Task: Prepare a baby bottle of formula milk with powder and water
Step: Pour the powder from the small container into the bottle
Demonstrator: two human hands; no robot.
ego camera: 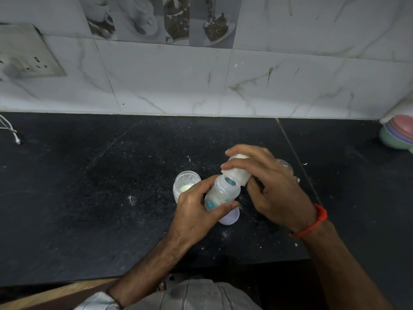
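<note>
My left hand grips a clear baby bottle with blue print, tilted with its open mouth up and to the right. My right hand holds a small frosted container tipped over, its mouth at the bottle's mouth; white powder shows at its raised bottom. An open clear jar with pale powder inside stands on the black counter just left of my left hand. A pale round lid lies flat under the bottle.
A clear dome-shaped cap sits behind my right hand. Stacked pastel bowls stand at the far right by the tiled wall. A white cord lies at the far left. Powder specks dot the black counter.
</note>
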